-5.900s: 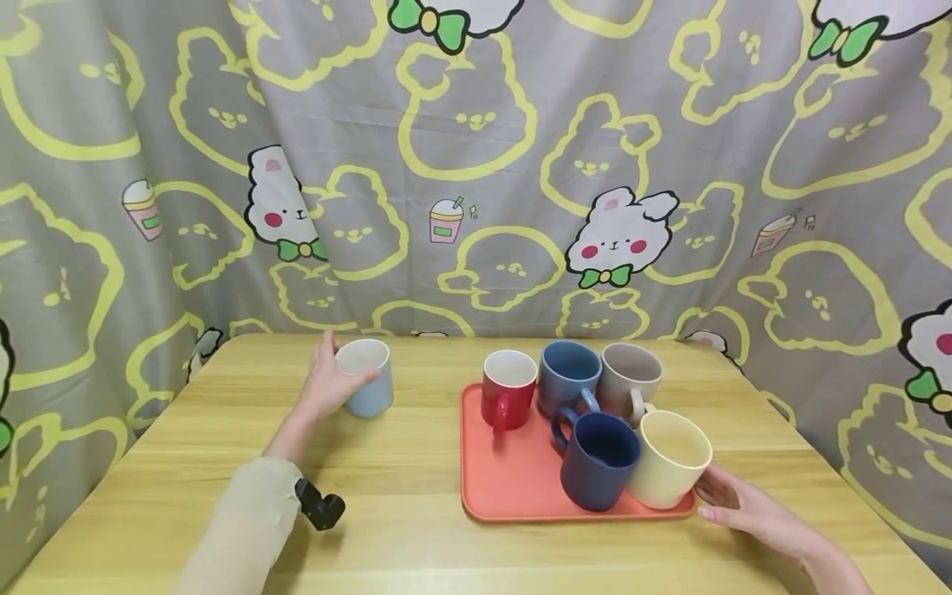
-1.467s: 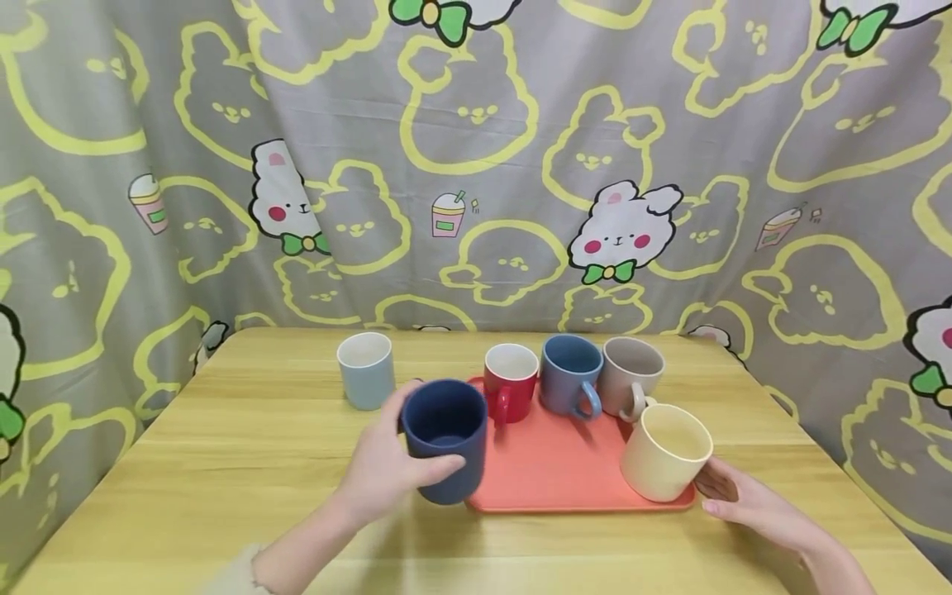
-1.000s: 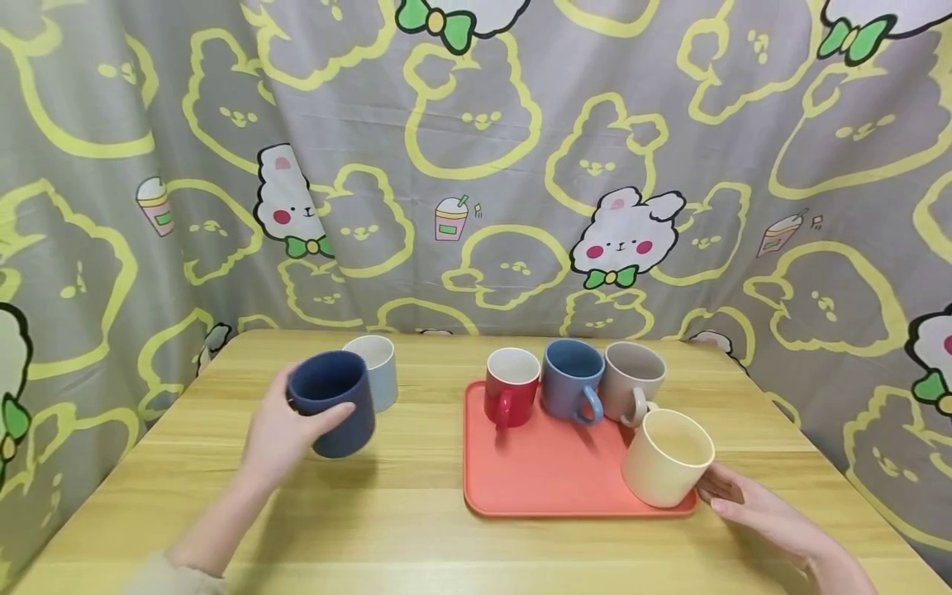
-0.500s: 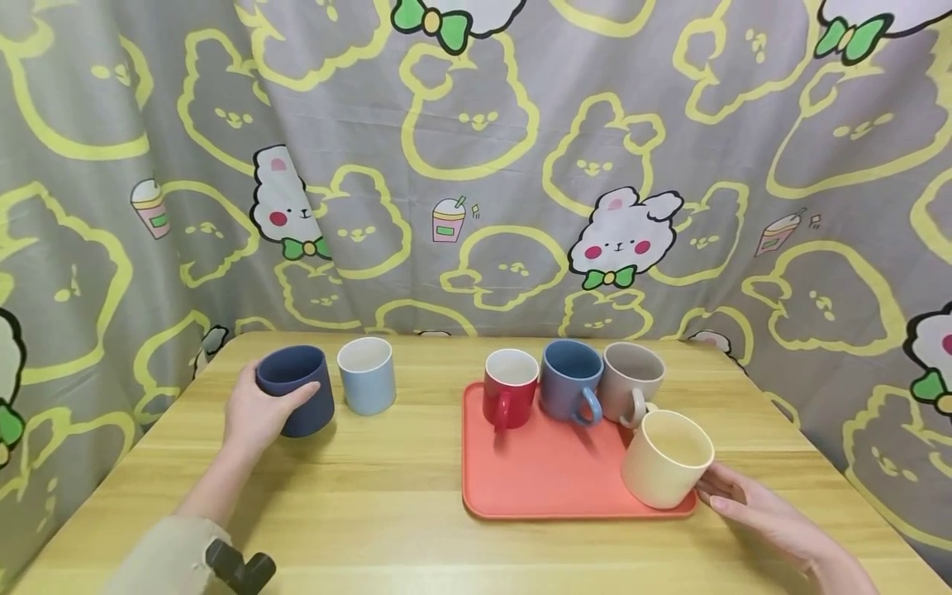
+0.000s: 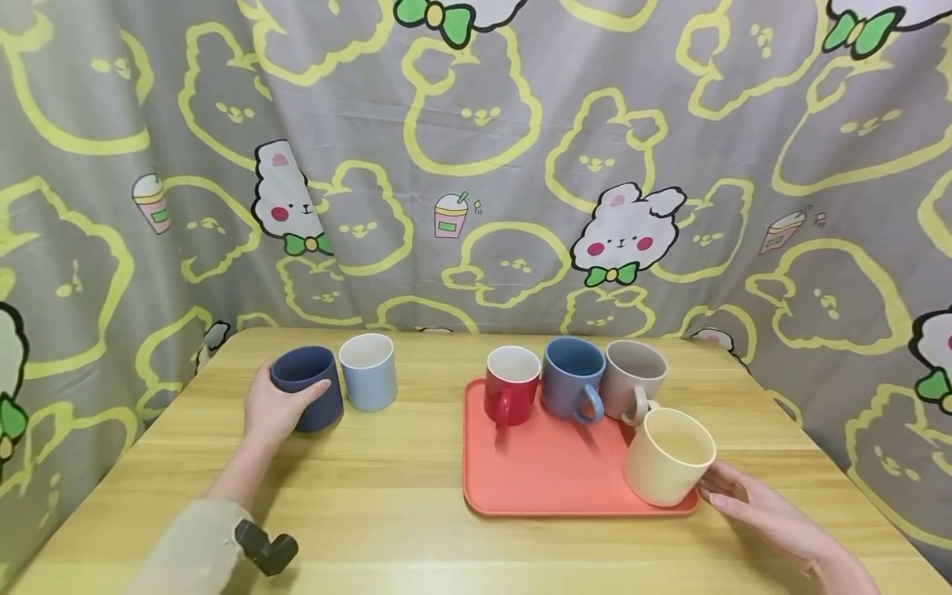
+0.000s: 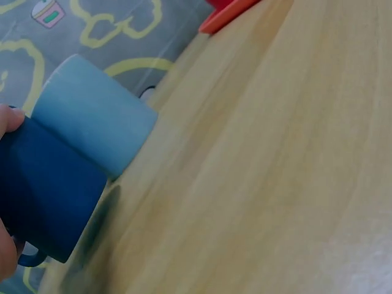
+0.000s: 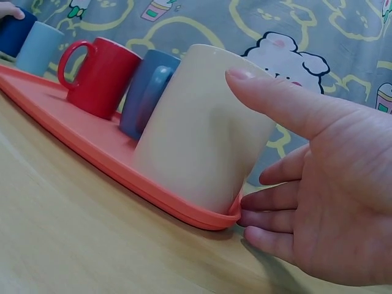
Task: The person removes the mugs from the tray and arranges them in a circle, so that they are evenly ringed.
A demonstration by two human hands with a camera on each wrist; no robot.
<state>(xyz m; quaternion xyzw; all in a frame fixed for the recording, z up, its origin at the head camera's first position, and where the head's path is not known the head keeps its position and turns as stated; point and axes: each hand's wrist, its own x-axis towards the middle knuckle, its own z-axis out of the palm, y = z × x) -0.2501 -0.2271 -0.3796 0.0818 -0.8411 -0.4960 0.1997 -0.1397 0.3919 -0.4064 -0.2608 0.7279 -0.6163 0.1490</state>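
Resting beside the front right corner of a coral-red, rectangular, plastic-looking tray (image 5: 546, 492), the right hand (image 5: 769, 514) has its fingers relaxed and grasps nothing; contact with the rim is not certain. A pale-yellow, cylindrical, ceramic-looking mug (image 5: 658, 471) stands in that corner. Farther back, toward the left edge of the wood-grain bench (image 5: 409, 487), the left hand (image 5: 273, 408) grasps a navy-blue, cylindrical, ceramic-looking mug (image 5: 323, 411), fingers curled round it. Change noted: this mug has left the tray and has just been drawn in toward a light-blue, cylindrical, ceramic-looking mug (image 5: 370, 386) near the bench's rear left corner. The two are now just beside each other; whether they touch, or the navy base is fully down, cannot be told. Finding: the transfer is judged nearly complete, the mug not yet released. Along the tray's rear edge, left to right, are red (image 5: 525, 398), slate-blue (image 5: 564, 395) and grey-taupe (image 5: 619, 390) mugs, all cylindrical, handled and ceramic-looking.
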